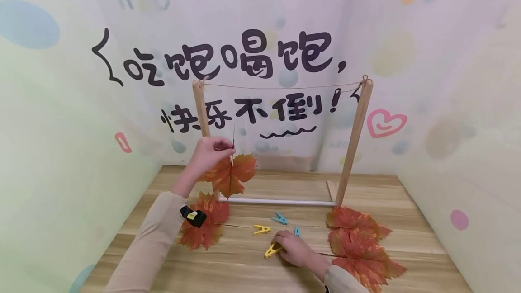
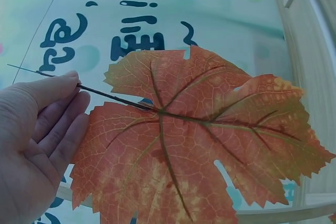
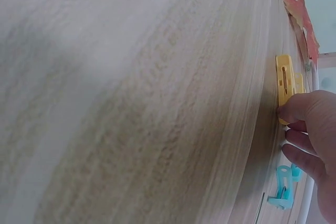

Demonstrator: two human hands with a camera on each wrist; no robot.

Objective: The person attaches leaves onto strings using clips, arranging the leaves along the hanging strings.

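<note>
In the head view my left hand (image 1: 209,153) is raised by the left post and pinches the dark stem of an orange-red artificial maple leaf (image 1: 238,174). The leaf (image 2: 210,129) hangs below the thumb and fingers, its stem tip sticking out past them. Low over the table, my right hand (image 1: 296,248) grips a yellow clothespin (image 1: 272,251) at one end, between thumb and fingers. The right wrist view has this yellow clothespin (image 3: 285,80) close to the wood surface, with a blue clothespin (image 3: 283,187) near the fingers.
A wooden frame's right post (image 1: 356,144) and left post (image 1: 201,107) carry a thin string (image 1: 281,88); a white rod (image 1: 278,201) joins them low down. Another yellow clothespin (image 1: 262,229) and a blue clothespin (image 1: 279,218) lie mid-table. Leaves (image 1: 205,223) lie left and right.
</note>
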